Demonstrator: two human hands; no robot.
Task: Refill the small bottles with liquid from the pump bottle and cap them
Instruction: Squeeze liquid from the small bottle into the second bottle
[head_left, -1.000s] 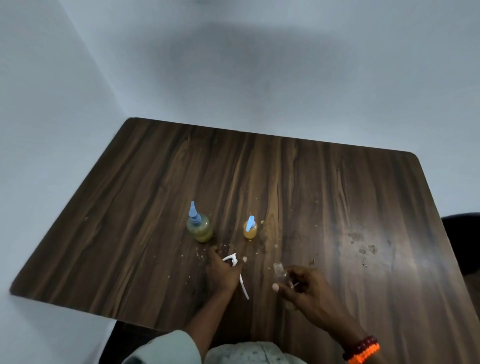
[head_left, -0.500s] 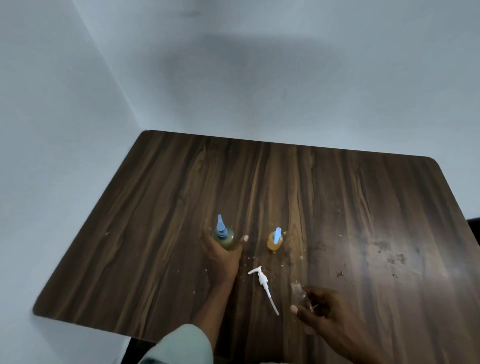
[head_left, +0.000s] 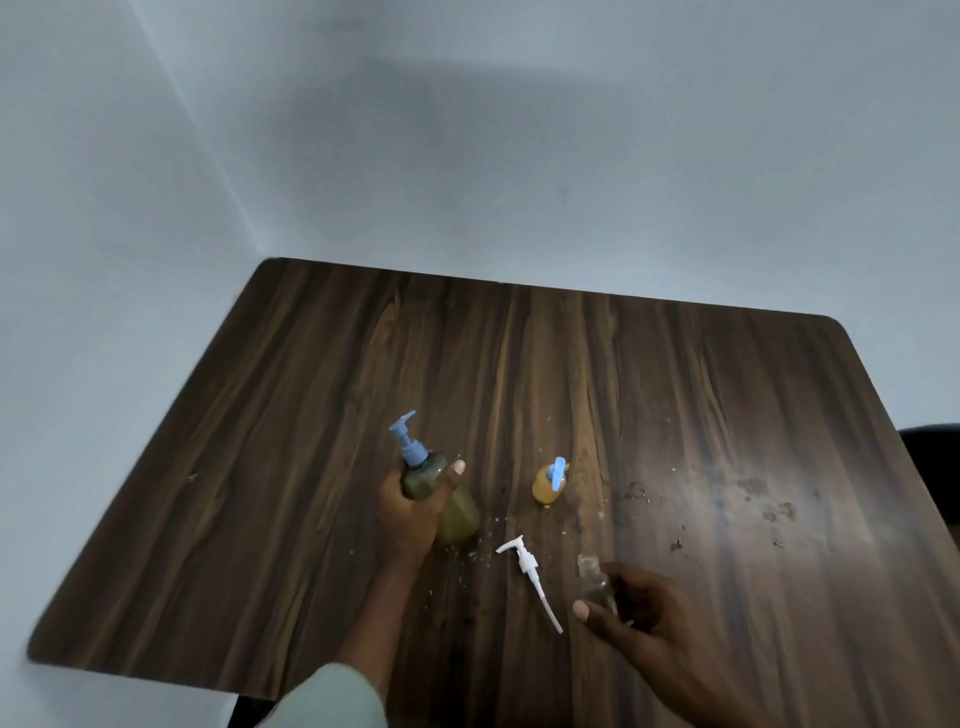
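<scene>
My left hand (head_left: 410, 506) grips the greenish pump bottle (head_left: 441, 493) with its blue pump head; the bottle is tilted, its top leaning left and away. My right hand (head_left: 639, 618) holds a small clear bottle (head_left: 592, 574) without a cap, its open neck pointing up and left. Between the hands a loose white pump cap (head_left: 527, 564) with its long dip tube lies flat on the table. A small orange bottle (head_left: 548, 483) with a blue pump top stands upright behind it, apart from both hands.
The dark wood table (head_left: 701, 415) fills the view, with crumbs and smudges around the bottles and toward the right. Pale walls meet at the table's far left corner. A dark object (head_left: 935, 452) sits past the right edge.
My left hand let go of the white pump cap, reached forward to the greenish pump bottle, gripped it and tilted it. My right hand kept the clear bottle.
</scene>
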